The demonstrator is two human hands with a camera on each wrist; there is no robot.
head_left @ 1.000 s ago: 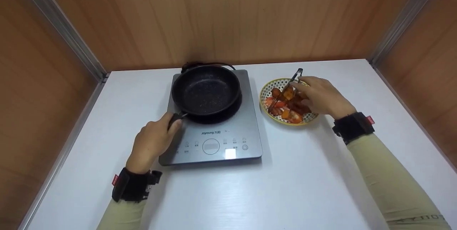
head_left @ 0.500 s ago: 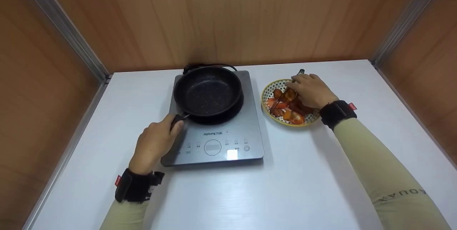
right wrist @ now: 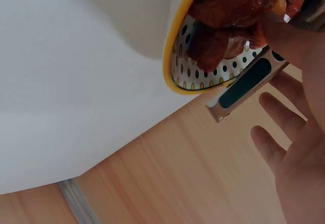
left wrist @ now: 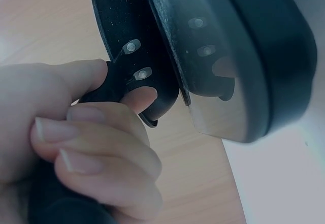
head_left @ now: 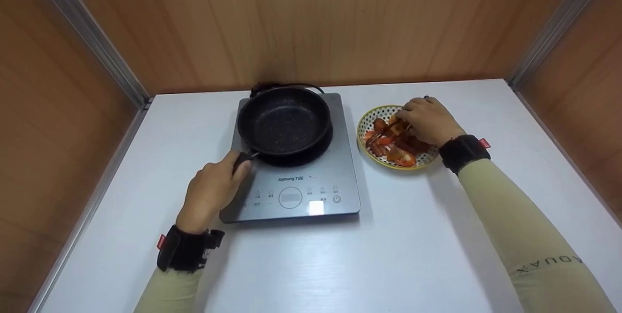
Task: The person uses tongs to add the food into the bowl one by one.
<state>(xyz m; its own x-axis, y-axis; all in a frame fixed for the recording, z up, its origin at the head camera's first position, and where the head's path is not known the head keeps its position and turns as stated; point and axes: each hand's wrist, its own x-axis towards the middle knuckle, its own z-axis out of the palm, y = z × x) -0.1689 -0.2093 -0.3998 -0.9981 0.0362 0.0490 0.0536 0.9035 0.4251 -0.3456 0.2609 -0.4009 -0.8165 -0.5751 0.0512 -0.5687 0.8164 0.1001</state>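
Two hands, head view: left hand (head_left: 211,189) at seven-thirty of the pan (head_left: 284,121), right hand (head_left: 432,122) over the bowl (head_left: 368,124) at the pan's three o'clock. Left wrist view: left hand grips the handle (left wrist: 108,86). Right wrist view: right hand pinches tongs (right wrist: 247,85).

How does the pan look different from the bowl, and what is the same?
The pan is dark, while the bowl is white with dark dots and a yellow rim. The pan has a handle in the left hand; the bowl shows none. The pan is over the cooker, whereas the bowl stands on the table. Both are round.
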